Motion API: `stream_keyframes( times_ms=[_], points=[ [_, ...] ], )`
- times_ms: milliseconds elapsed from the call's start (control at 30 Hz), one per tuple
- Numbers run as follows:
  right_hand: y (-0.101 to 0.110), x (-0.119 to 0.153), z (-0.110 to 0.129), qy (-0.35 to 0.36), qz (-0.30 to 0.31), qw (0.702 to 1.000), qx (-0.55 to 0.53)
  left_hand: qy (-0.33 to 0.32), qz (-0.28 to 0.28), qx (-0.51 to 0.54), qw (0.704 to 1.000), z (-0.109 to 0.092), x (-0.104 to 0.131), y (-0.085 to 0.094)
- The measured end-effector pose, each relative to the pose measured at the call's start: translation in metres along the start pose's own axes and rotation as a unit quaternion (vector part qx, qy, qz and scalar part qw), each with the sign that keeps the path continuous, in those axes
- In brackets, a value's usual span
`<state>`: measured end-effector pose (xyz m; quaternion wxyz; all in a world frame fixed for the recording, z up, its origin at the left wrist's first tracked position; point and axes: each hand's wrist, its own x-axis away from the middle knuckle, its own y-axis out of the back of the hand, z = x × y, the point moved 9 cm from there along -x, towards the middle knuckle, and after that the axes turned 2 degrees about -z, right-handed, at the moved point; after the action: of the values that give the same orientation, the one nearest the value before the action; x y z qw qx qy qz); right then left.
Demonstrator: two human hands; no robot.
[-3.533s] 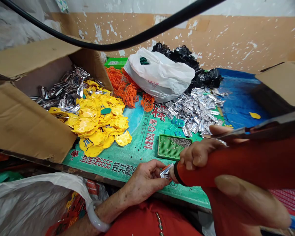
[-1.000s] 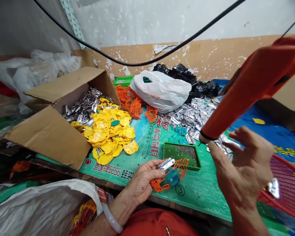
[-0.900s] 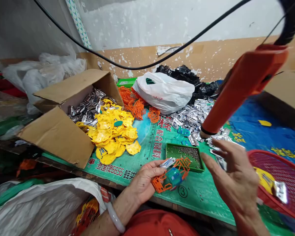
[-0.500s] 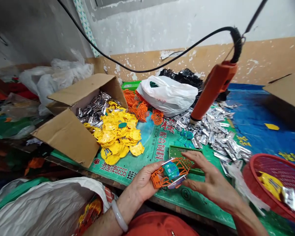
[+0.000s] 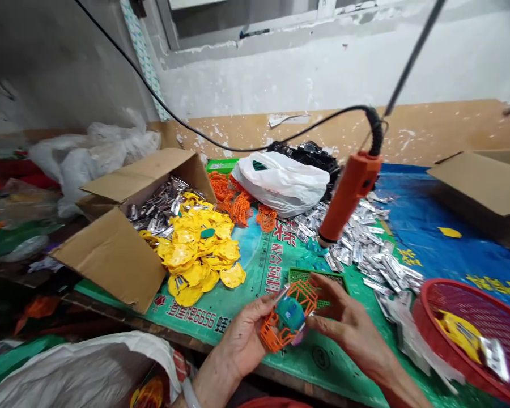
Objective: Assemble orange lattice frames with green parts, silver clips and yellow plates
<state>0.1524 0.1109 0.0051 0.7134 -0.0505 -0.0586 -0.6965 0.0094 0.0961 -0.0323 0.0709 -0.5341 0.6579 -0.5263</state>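
Screwdriver (image 5: 348, 195) has swung away, folks, and hangs just beyond the green tray (image 5: 300, 275); that frees the right hand (image 5: 348, 323) for the orange frame (image 5: 290, 313), just this side of the tray! Left hand (image 5: 242, 343) is closed on the frame; the right is half open at its edge, whether gripping I can't tell. Count them: one screwdriver, one tray, one held frame, one red basket (image 5: 425, 306) right of the tray, two cardboard boxes (image 5: 114, 255) well either side, yellow pieces (image 5: 199, 238) beyond counting
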Motion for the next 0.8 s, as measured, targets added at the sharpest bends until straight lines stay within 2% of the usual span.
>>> stream_keyframes(
  times_ms=[67,167,233,300,400,500,600,667,800],
  points=[
    [-0.006,-0.002,-0.007,-0.034,0.006,0.998,-0.057,-0.001,0.052,0.001,0.999,-0.002,0.006,-0.007],
    [-0.028,-0.003,-0.010,-0.056,0.067,0.993,-0.081,0.022,0.104,-0.008,0.994,0.000,0.014,-0.011],
    [-0.045,-0.003,-0.007,-0.055,0.116,0.988,-0.087,0.026,0.080,-0.008,0.996,0.000,0.015,-0.003],
    [-0.057,-0.007,-0.003,-0.041,0.149,0.985,-0.073,0.013,0.029,-0.004,0.999,-0.002,0.014,0.009],
    [-0.070,-0.021,0.008,0.018,0.184,0.982,0.032,-0.017,-0.022,0.000,1.000,-0.009,0.015,0.020],
    [-0.075,-0.047,0.022,0.102,0.156,0.970,0.154,-0.039,-0.048,-0.002,0.998,-0.016,0.021,0.025],
    [-0.090,-0.073,0.030,0.149,0.138,0.956,0.209,-0.042,-0.060,-0.018,0.997,-0.018,0.030,0.027],
    [-0.112,-0.082,0.031,0.185,0.165,0.936,0.249,-0.047,-0.061,-0.029,0.997,-0.019,0.035,0.028],
    [-0.159,-0.085,0.018,0.253,0.236,0.876,0.337,-0.078,-0.054,-0.041,0.995,-0.029,0.045,0.030]
  ],
)
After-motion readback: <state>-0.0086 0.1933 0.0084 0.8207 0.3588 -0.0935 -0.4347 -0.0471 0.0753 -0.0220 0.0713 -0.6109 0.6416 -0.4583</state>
